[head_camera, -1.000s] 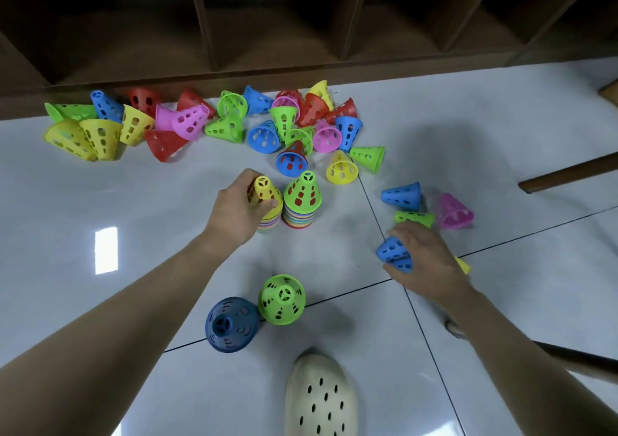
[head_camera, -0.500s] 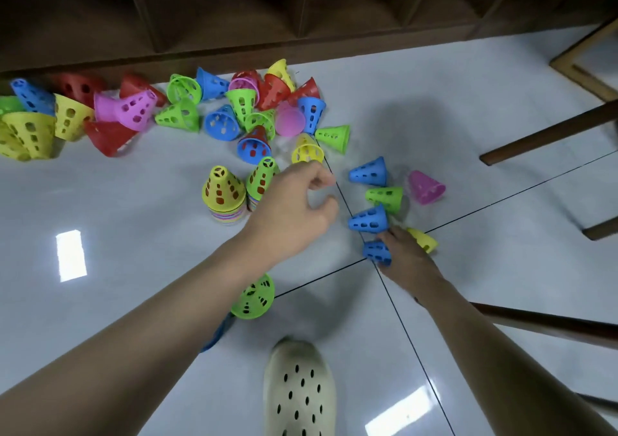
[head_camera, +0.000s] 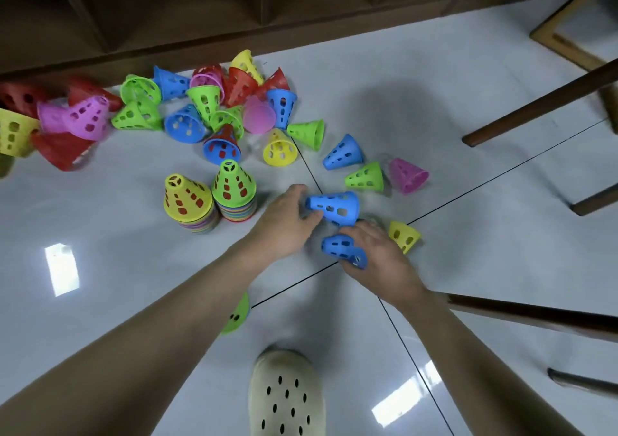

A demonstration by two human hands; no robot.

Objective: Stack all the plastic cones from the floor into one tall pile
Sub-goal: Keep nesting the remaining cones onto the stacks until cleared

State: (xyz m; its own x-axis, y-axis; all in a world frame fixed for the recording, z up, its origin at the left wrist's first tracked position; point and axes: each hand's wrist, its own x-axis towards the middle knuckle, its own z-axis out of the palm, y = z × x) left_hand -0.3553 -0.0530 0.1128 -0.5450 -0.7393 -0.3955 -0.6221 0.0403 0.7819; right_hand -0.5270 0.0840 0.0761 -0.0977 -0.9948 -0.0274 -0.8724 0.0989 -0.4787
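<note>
Two short stacks of cones stand on the white floor, one topped by a yellow cone (head_camera: 185, 196) and one by a green cone (head_camera: 233, 181). My left hand (head_camera: 287, 221) pinches the narrow end of a blue cone (head_camera: 336, 207) lying on its side. My right hand (head_camera: 374, 255) grips another blue cone (head_camera: 341, 248) just below it. A yellow cone (head_camera: 404, 235) lies beside my right hand. Loose blue (head_camera: 344, 153), green (head_camera: 366, 177) and pink (head_camera: 408, 175) cones lie beyond. A heap of several mixed cones (head_camera: 214, 108) sits by the wooden shelf.
A wooden shelf unit (head_camera: 200, 17) runs along the back. Wooden furniture legs (head_camera: 535, 108) cross the floor at right. A green cone (head_camera: 239, 313) lies partly hidden under my left forearm. My cream clog (head_camera: 286, 395) is at the bottom centre.
My left hand left the stacks, swung right and took hold of the blue cone's tip. My right hand has lifted its blue cone slightly. The view shifted right.
</note>
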